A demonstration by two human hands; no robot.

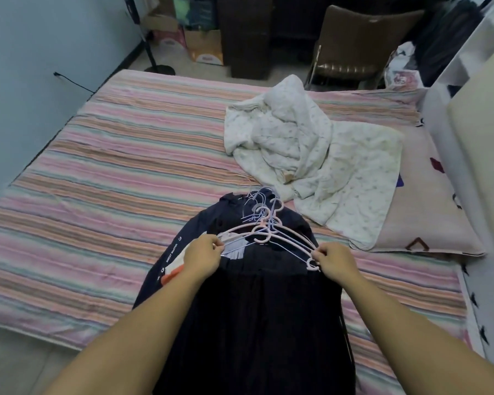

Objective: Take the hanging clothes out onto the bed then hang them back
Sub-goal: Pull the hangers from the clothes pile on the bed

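With the dark clothes (251, 303) heaped at the bed's (103, 178) near edge, left hand (203, 255) and right hand (335, 260) each pinching an end of the bunched hangers (264, 233), best lift them level so hooks stay aligned and untangled.

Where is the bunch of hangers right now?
In the head view, the hangers lie centre frame on the dark clothes, gripped between both hands.

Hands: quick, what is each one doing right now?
Left hand: pinching the left ends of the hangers.
Right hand: pinching their right ends.
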